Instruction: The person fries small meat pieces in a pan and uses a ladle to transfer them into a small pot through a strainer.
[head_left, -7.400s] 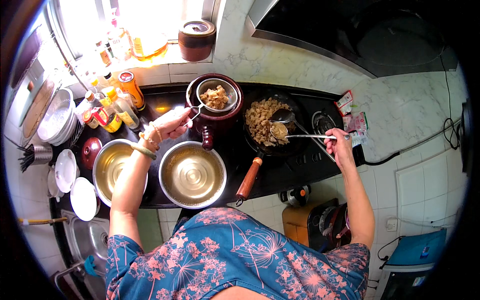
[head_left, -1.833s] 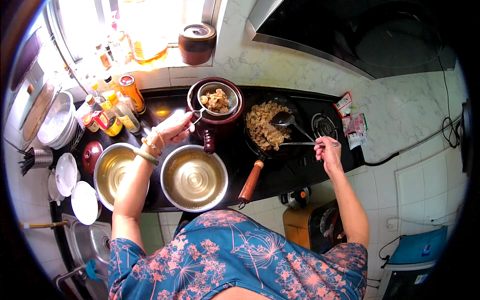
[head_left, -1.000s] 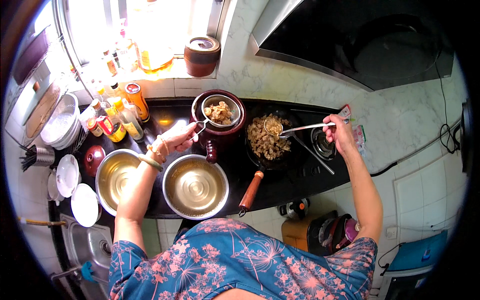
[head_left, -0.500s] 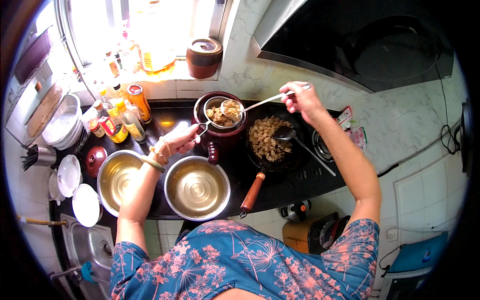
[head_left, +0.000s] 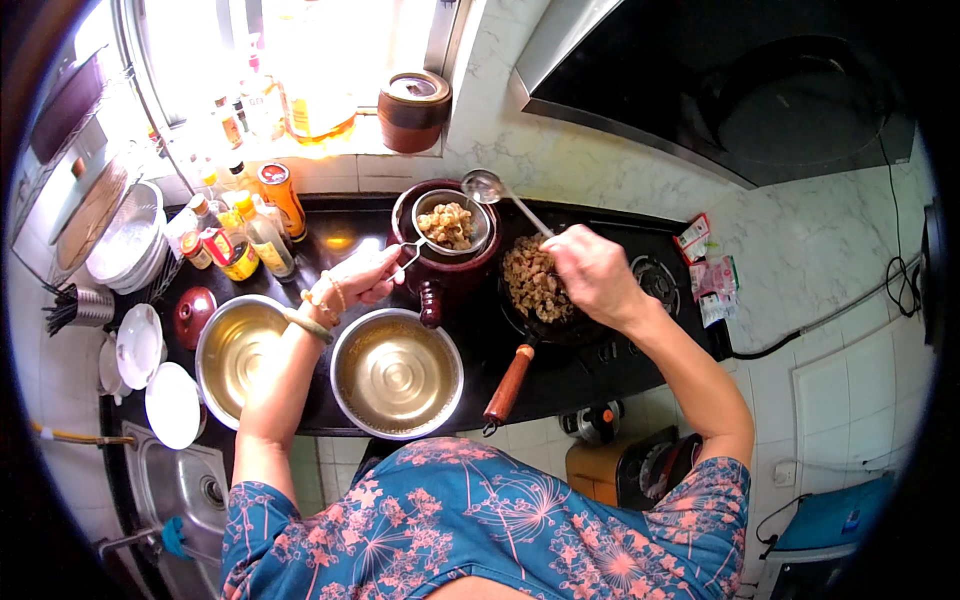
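Note:
My left hand (head_left: 372, 277) pinches the thin handle of a wire strainer (head_left: 484, 240), which rests over the mouth of a dark red clay pot (head_left: 430, 262). Pale brown cooked pieces (head_left: 446, 226) lie heaped in the strainer. My right hand (head_left: 598, 275) grips the long handle of a metal ladle (head_left: 483, 186). The ladle's bowl is by the far rim of the strainer and shows no food. Below my right hand, a black wok (head_left: 530, 325) with a wooden handle holds more brown pieces (head_left: 535, 280); my hand covers part of it.
Two metal basins (head_left: 396, 432) of yellowish liquid stand along the counter's front, left of the wok handle. Sauce bottles (head_left: 262, 240), a dark red lid (head_left: 193, 318) and white bowls (head_left: 172, 405) sit further left, near a sink (head_left: 185, 480). A range hood (head_left: 720, 90) hangs at upper right.
The ladle, earlier holding food over the strainer, now has its bowl at the far rim without food. My right hand has come down and nearer, over the wok, hiding the black spatula there.

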